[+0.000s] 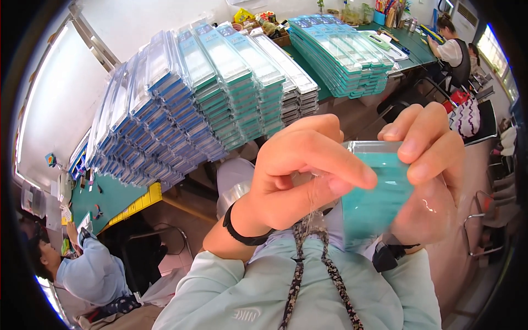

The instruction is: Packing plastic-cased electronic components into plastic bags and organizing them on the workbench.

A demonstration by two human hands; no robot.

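Observation:
Held up in front of my chest is a flat teal package [369, 190] in shiny clear plastic, its clear end edge turned upward. My right hand [432, 159] grips it from the right, fingers bent over its top edge and side. From the left, my left hand [308, 170] is closed in a pinch on crinkled clear plastic film [314, 215] beside the package. The left index fingertip reaches the package's face. Part of the right palm shows through or behind the plastic. The package's lower end is blurred.
Tall stacks of long clear-fronted packages, blue [165, 124], teal [234, 88] and grey [300, 99], rise ahead. Another teal stack [352, 60] lies on the green table [421, 55]. One person [93, 269] sits at lower left, another [454, 55] at far right. Chairs [484, 118] stand on the right.

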